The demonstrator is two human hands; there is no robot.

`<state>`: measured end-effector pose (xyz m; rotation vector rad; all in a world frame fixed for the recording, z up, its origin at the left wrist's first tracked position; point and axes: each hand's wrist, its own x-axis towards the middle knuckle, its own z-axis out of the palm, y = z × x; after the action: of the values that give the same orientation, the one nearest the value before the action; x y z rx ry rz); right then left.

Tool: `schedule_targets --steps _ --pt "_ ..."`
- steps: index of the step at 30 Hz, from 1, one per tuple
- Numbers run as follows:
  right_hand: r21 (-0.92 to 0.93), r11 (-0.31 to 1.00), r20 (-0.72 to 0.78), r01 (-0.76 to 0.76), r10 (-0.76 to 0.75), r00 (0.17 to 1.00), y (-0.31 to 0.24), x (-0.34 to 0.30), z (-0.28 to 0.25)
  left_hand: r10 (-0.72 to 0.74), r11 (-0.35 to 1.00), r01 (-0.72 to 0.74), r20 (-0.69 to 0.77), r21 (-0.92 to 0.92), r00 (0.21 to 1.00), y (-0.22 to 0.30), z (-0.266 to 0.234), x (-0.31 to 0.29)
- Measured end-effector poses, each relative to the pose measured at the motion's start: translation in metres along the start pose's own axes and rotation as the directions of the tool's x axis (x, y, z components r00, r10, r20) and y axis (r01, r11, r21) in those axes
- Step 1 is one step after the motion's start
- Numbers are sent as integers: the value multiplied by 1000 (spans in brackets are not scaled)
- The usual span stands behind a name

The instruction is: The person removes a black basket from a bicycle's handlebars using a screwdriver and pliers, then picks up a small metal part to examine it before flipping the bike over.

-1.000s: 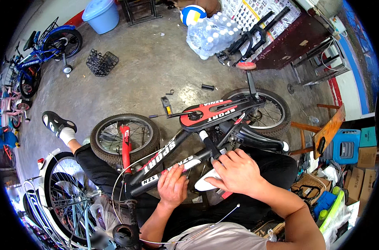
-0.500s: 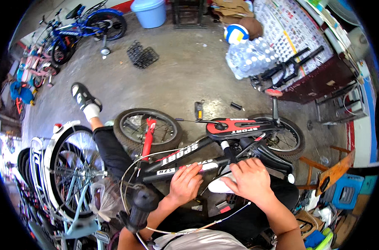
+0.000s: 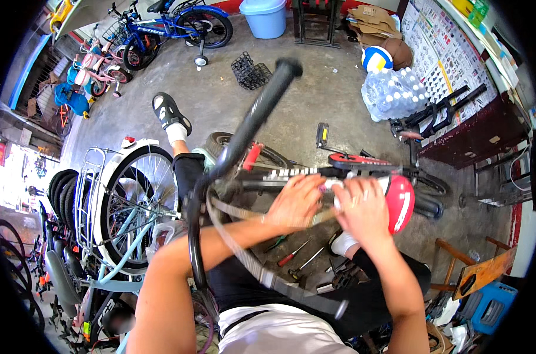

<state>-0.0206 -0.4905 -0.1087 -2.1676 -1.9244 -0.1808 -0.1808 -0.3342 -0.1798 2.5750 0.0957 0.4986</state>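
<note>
A small black and red bicycle [image 3: 279, 173] lies across the floor before me, turned so its handlebar [image 3: 259, 109] sticks up, blurred, left of centre. My left hand [image 3: 297, 199] is closed with its fingers curled over the frame tube. Close beside it, my right hand [image 3: 362, 206] wraps its fingers round the tube near a red, white-striped saddle-like part [image 3: 401, 205]. The palms hide what lies under the fingers. Brake cables [image 3: 250, 259] hang blurred over my left forearm. The red chain guard [image 3: 362, 161] and a pedal [image 3: 321, 135] show beyond my hands.
A red-handled screwdriver [image 3: 291, 253] and other tools lie on the floor below my hands. A light-blue bicycle [image 3: 123, 251] stands left. A black wire basket [image 3: 250, 71], bottled water pack [image 3: 394, 94] and blue lidded bin [image 3: 264, 17] are farther off. At right is a blue stool [image 3: 491, 307].
The bicycle has turned: its handlebar now rises high, and the red saddle-like part has come into view by my right hand. Both hands have moved right and slightly up. The whole view has shifted.
</note>
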Motion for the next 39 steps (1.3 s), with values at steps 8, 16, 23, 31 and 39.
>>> schedule_targets --steps 8,16,23,31,39 --pt "-49 999 -79 14 -17 997 86 57 1 241 926 -285 193 247 951 -34 -17 18" --pt "-210 970 -259 -124 67 963 168 85 51 -369 929 371 -130 -11 920 -18 10 -66" --pt "-418 893 -19 -165 173 985 214 56 26 -591 785 565 -31 -252 806 9 65 -112" --pt "-414 905 221 -101 208 953 241 24 -6 -612 726 608 100 -321 784 9 121 -121" --pt "-271 962 111 27 4 994 279 57 7 -647 682 669 183 -295 741 6 159 -143"
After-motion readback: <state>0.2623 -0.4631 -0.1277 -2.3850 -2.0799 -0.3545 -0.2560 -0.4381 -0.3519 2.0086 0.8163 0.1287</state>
